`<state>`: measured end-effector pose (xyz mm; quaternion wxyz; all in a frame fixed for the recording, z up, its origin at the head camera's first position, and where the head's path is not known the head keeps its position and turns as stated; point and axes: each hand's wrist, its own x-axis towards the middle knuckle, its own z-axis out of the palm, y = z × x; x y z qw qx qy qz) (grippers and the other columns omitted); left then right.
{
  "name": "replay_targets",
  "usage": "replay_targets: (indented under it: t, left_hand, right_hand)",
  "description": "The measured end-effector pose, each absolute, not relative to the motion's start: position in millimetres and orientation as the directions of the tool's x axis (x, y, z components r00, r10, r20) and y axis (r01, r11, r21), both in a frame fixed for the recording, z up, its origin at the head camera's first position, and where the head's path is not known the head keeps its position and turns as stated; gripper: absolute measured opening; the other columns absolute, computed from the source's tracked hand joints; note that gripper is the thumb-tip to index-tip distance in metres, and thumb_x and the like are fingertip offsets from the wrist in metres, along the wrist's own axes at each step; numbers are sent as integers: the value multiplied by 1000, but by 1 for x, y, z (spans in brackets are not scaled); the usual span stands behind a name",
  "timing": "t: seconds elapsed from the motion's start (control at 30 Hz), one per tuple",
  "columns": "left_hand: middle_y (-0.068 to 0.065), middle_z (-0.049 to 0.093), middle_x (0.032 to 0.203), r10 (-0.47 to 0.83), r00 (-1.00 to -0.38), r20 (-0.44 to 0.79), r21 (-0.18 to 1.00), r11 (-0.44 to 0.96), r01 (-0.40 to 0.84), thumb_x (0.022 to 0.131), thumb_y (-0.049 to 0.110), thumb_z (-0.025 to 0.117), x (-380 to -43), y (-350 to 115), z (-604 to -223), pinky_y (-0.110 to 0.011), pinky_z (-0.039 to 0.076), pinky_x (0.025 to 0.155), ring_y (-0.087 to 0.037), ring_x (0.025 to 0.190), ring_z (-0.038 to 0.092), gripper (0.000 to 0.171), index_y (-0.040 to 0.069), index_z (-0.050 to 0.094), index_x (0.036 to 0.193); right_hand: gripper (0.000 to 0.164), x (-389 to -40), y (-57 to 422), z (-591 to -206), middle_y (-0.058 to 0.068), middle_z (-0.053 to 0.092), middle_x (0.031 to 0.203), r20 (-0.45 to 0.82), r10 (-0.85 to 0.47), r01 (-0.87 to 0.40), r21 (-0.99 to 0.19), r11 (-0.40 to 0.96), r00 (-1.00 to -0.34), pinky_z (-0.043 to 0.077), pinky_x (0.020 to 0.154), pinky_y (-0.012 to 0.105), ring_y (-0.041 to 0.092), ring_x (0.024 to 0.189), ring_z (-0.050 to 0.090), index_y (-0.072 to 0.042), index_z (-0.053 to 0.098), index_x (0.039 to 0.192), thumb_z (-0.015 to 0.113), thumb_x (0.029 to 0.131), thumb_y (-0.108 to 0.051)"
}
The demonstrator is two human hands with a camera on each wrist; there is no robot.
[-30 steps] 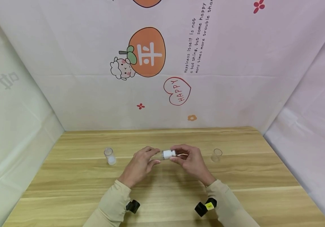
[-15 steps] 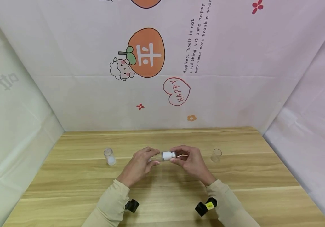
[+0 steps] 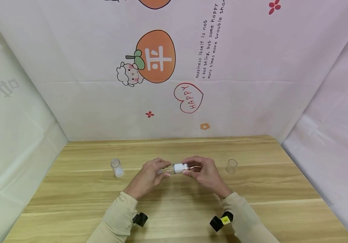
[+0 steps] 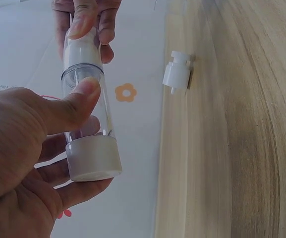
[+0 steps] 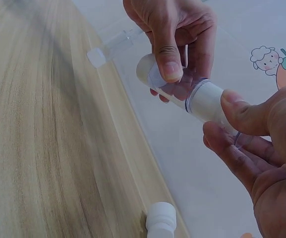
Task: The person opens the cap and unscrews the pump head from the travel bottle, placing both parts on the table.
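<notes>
Bottle (image 3: 180, 168) slightly lower, between both hands (image 3: 147, 174) (image 3: 206, 173)

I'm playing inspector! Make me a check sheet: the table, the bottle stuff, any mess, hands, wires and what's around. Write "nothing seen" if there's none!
Surface: wood-grain table.
Job's things: clear bottle, white inside, held off the table; white pump-like part on the table; clear container with white bottom, at left; clear cup at right.
Clutter: nothing seen besides those parts.
Hands: left hand grips the bottle's white-based end; right hand grips the other end.
Cables: nothing seen.
Surroundings: pale printed walls with an orange fruit, sheep and "HAPPY" heart; black devices at both wrists.
</notes>
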<state>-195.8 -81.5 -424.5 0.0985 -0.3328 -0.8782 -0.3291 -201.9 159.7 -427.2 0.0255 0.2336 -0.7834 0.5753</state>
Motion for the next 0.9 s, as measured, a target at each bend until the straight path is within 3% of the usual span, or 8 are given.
replay_targets:
  t: [0.37, 0.6, 0.9]
  left_hand:
    - [-10, 70, 113, 543, -762, 353, 509, 572, 643, 91, 14, 76, -195, -82, -424, -34, 57, 80, -20, 96, 67, 36, 1, 69, 123]
    - [-10, 70, 113, 540, -778, 320, 544, 568, 617, 90, 10, 77, -196, -81, -427, -35, 57, 80, -22, 96, 67, 36, 1, 69, 124]
    - [-13, 69, 109, 515, -802, 302, 574, 574, 584, 91, 10, 76, -195, -82, -428, -40, 57, 78, -29, 97, 67, 33, -2, 68, 121]
  right_hand:
    - [28, -202, 162, -424, 9, 71, 108, 319, -397, -453, -837, 308, -860, 59, 77, 29, 26, 93, 72, -2, 72, 113, 78, 86, 3]
    - [29, -201, 162, -422, 10, 70, 109, 361, -442, -527, -777, 343, -821, 60, 78, 32, 26, 93, 72, 1, 70, 115, 77, 87, 3]
    - [30, -200, 164, -423, 11, 68, 110, 353, -415, -506, -789, 349, -838, 59, 83, 34, 27, 94, 70, 0, 68, 117, 76, 88, 3]
